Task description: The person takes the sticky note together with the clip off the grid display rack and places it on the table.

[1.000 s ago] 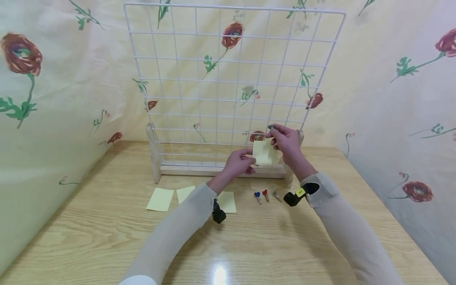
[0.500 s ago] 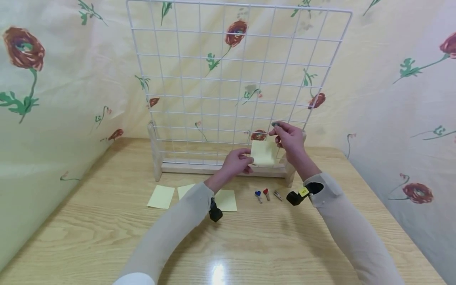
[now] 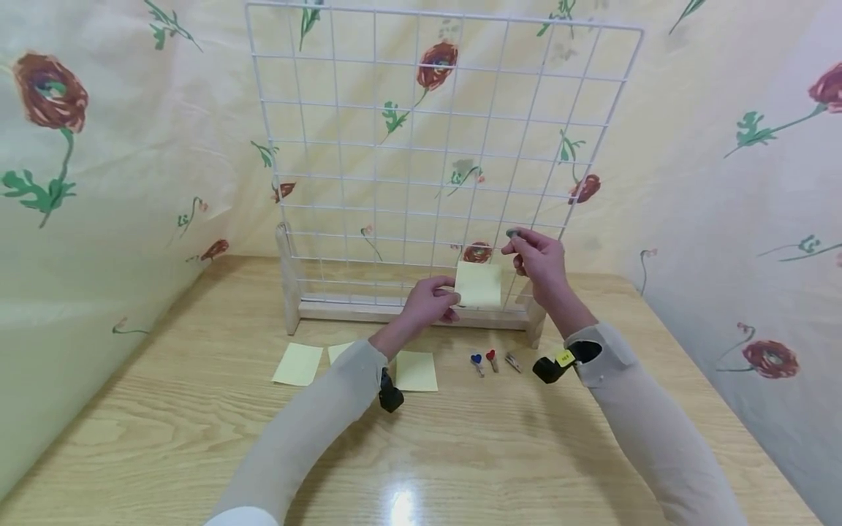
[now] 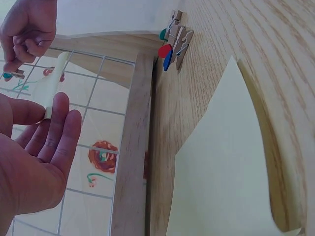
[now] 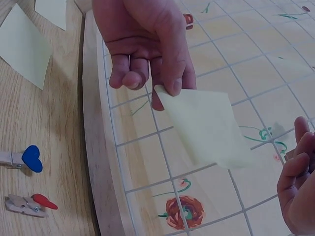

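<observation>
My left hand (image 3: 427, 301) pinches a pale yellow paper note (image 3: 479, 285) by its left edge, between thumb and fingers. The note is held up in front of the lower right of a white wire grid (image 3: 460, 15). Just right of the note, and apart from it, my right hand (image 3: 541, 264) pinches a clothespin with a green top (image 4: 17, 74). In the right wrist view that clothespin is mostly hidden by the fingers. On the table below lie a blue heart clothespin (image 3: 476, 363), a red heart clothespin (image 3: 492, 359) and another clothespin (image 3: 513, 361).
More yellow notes lie on the wooden table: one at left (image 3: 297, 364), one partly under my left sleeve (image 3: 338, 351), and one to the right (image 3: 417, 372). The grid stands in a wooden base (image 3: 355, 312). Flowered cloth (image 3: 697, 219) surrounds the table.
My left hand has moved slightly left with the note. My right hand, still holding the clothespin, has shifted a little right, so the gap between it and the note has widened.
</observation>
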{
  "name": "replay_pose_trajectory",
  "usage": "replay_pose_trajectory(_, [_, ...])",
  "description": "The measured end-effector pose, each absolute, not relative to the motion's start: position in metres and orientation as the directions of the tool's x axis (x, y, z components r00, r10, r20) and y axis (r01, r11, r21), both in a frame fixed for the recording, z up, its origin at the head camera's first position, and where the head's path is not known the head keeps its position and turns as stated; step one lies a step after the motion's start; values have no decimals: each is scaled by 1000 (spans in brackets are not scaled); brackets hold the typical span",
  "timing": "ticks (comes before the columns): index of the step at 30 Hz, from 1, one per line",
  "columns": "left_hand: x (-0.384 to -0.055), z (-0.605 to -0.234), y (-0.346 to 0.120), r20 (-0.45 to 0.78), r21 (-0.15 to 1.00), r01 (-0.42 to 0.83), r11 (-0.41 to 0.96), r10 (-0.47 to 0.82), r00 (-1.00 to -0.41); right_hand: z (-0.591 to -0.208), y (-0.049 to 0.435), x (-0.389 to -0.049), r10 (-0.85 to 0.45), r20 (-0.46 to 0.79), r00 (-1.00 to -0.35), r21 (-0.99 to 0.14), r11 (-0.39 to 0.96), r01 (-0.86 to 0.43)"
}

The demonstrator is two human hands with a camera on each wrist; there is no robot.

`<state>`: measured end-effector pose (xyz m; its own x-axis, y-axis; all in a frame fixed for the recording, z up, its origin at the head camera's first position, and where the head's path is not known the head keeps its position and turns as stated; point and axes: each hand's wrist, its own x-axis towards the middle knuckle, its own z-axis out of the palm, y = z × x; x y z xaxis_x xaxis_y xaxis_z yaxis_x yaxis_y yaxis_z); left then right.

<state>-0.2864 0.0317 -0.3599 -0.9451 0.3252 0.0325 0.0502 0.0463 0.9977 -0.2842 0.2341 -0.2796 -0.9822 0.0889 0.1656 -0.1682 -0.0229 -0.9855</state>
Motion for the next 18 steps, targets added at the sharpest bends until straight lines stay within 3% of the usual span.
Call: replay_pose_trajectory(18, [-287, -365, 26, 44, 994, 71, 80, 301, -953, -282, 239, -283, 78, 173, -982, -985, -10, -175])
